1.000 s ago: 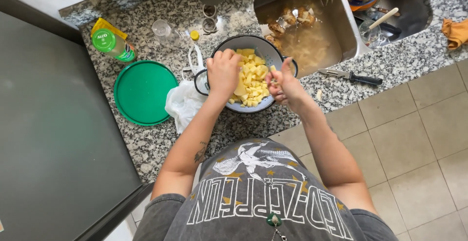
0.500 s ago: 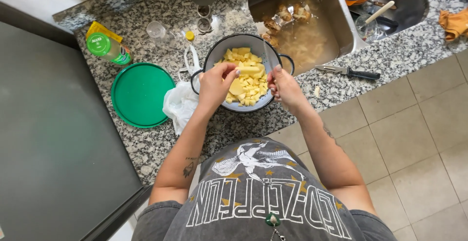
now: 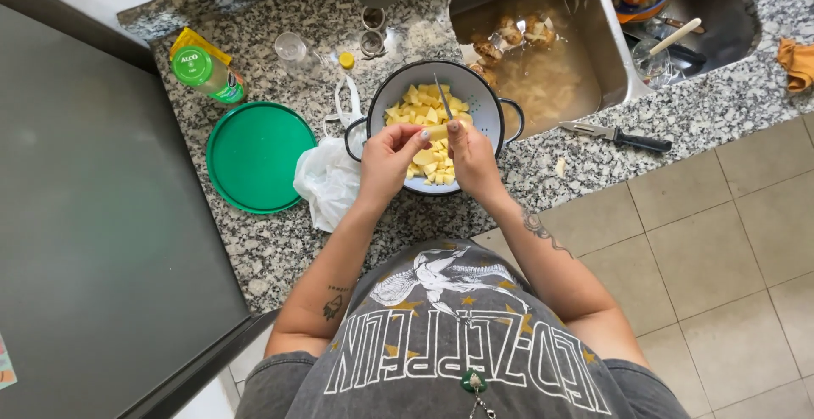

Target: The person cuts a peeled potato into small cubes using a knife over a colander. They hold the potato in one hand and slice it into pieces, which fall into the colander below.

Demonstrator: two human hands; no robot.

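Most of the cutting looks done: the white two-handled pot (image 3: 487, 118), sitting at the worktop's front edge just left of the sink, is already well filled with yellow potato cubes (image 3: 421, 114). What's left, as far as visible, is the single pale potato strip (image 3: 437, 131) held over the pot; no whole potatoes show on the granite worktop (image 3: 280, 249).

Green round lid (image 3: 254, 157) lies flat on the left part of the worktop, near the dark appliance edge. Crumpled white plastic bag (image 3: 326, 181) sits between lid and pot, touching the pot's left handle side. Sink (image 3: 593, 63) toward the back right holds murky water and peel scraps. Black-handled knife (image 3: 617, 136) lies unused on the front edge right of the pot, well apart from the hands.

Left hand (image 3: 386, 160) is closed in a pinch on the strip's left end, wrist low at the pot's near rim. Right hand (image 3: 473, 156) is closed around a small paring knife (image 3: 443, 97), blade pointing away over the cubes, thumb against the strip's right end. Both forearms angle in from the body, hands nearly touching above the pot.
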